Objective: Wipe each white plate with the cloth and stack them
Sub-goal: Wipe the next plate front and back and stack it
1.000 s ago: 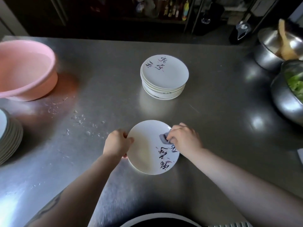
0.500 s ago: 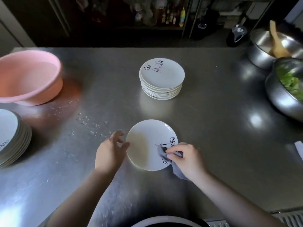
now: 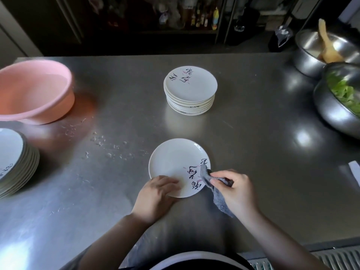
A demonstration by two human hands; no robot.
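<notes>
My left hand (image 3: 155, 195) rests on the near left rim of the single white plate (image 3: 175, 162), fingers bent over its edge and onto its face, steadying it on the steel table (image 3: 253, 152). My right hand (image 3: 236, 189) pinches the grey cloth (image 3: 206, 177) between thumb and curled fingers; the cloth's upper end touches the plate's right edge, beside the black brush writing there, and the rest hangs down under my palm toward the near side.

The plate lies flat in the near middle of the table, right side up. Farther off, straight beyond it and well apart, stands a stack of white plates (image 3: 190, 90) with the same kind of writing on the top one. At the left edge, nearer to me, sits another stack of plates (image 3: 17, 164), partly cut off by the frame. Beyond that stack is a pink basin (image 3: 37, 90). Water droplets (image 3: 109, 149) lie scattered on the table between the basin and the single plate.

On the far right are two metal bowls: the farther one (image 3: 311, 53) holds a wooden spatula (image 3: 327, 45), the nearer one (image 3: 335, 108) holds green leaves (image 3: 344, 92).
</notes>
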